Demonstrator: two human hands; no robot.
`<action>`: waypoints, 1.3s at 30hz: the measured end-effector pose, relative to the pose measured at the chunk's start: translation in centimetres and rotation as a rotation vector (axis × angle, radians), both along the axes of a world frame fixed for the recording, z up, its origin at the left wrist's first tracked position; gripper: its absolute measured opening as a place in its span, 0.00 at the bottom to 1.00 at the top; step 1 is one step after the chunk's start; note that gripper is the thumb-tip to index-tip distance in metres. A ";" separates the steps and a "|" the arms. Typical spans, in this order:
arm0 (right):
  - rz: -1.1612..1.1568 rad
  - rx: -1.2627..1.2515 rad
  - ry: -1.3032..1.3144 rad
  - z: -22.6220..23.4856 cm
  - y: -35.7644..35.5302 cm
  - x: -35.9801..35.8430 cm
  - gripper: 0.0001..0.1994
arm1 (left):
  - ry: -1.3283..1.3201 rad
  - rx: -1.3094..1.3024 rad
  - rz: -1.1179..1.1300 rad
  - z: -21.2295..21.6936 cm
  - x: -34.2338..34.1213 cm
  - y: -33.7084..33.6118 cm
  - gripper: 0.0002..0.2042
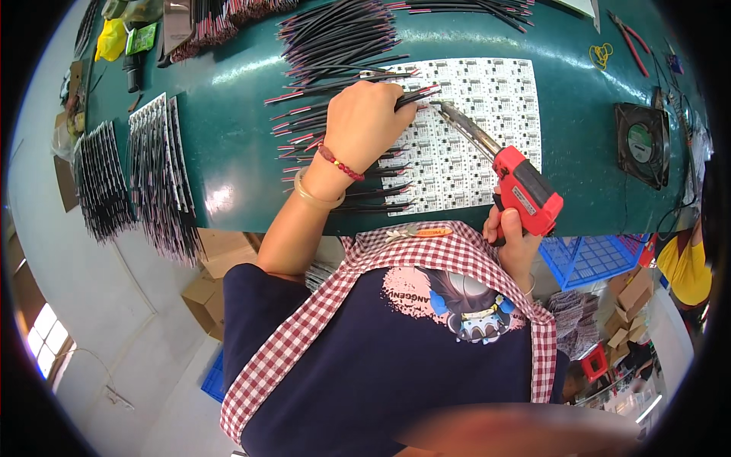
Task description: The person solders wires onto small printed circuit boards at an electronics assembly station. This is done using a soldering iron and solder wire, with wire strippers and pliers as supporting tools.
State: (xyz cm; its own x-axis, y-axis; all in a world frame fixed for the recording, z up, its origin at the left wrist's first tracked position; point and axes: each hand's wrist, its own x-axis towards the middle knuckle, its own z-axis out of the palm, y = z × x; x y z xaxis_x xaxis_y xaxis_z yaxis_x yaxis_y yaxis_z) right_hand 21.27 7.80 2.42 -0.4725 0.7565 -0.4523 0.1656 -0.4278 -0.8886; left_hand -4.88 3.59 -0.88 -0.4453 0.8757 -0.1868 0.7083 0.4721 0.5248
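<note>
Two hands share one small spot here. Your left hand presses down on the white panel of small printed circuit boards, its fingers closed together on a thin black wire with red ends, holding that wire's end against a board near the panel's upper left. Your right hand hangs just off the near edge of the dark green tabletop, its grip clamped round the handle of the red pistol-shaped soldering gun. The gun's long metal barrel slants up and left, with its tip just beside your left fingertips, about where the wire end lies; whether it touches the board cannot be told.

The nearest risk is a burn, since the hot tip and your fingertips are so close: a small slip of either hand would bring them together. A wobble of the wire as the solder sets could leave a weak joint, or it could bridge to the next pad, because the boards are packed tight.

A loose heap of black-and-red wires fans out under and beyond your left wrist, so a sweep of the forearm could drag them across the panel. An orange-handled cutter lies at the tabletop's near edge, where your apron could knock it off.
</note>
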 end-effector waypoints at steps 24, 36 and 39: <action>-0.006 -0.002 0.033 0.3 0.1 0.4 0.15 | -0.022 -0.030 0.019 0.0 0.0 0.1 0.12; -0.002 -0.006 -0.050 0.1 -0.4 0.3 0.16 | -0.026 0.013 0.005 0.1 0.2 -0.1 0.11; 0.059 0.032 -0.056 0.0 -0.2 0.5 0.15 | -0.034 0.004 0.012 0.2 0.2 0.0 0.12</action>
State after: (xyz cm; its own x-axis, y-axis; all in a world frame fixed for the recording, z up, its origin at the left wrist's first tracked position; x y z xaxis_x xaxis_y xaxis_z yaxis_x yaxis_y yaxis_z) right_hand 21.74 7.58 2.39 -0.4913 0.7424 -0.4554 0.2393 -0.3877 -0.8902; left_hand -4.66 3.55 -0.67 -0.4497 0.8709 -0.1983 0.6841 0.4786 0.5505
